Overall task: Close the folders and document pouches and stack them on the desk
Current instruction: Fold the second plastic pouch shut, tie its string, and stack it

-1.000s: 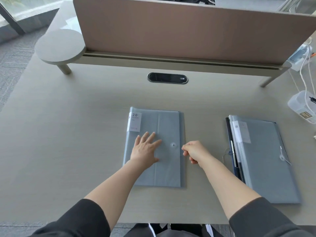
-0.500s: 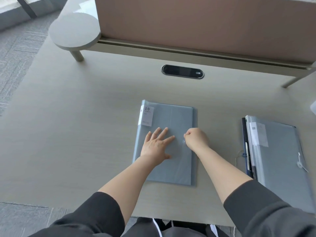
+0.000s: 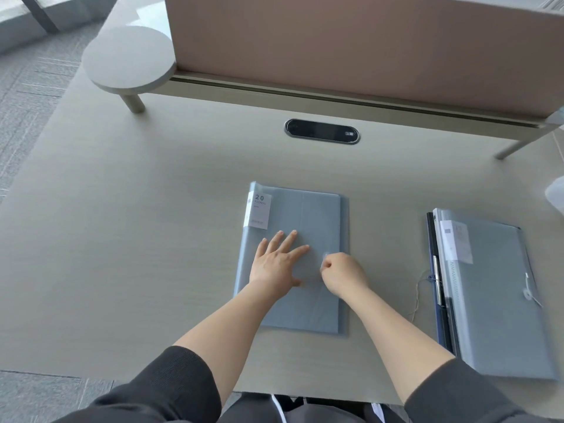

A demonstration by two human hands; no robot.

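The left hand [image 3: 279, 264] lies flat, fingers spread, grip released, pressing the grey folder [image 3: 293, 257] at the middle of the desk [image 3: 122, 239]. Beside it, the right hand [image 3: 343, 271] is clenched at the folder's right edge; what it pinches is hidden. A second stack [image 3: 494, 294] lies right, partly cut off.

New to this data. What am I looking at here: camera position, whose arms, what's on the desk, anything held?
There is no robot. One wide-angle camera on a person's head looks down at their bare hands. On the desk a grey-blue folder, labelled 20, lies closed. The left hand presses flat on its cover. The right hand is curled at the clasp near the right edge; what the fingers pinch is too small to tell. A stack of folders lies to the right, with a dark one underneath.
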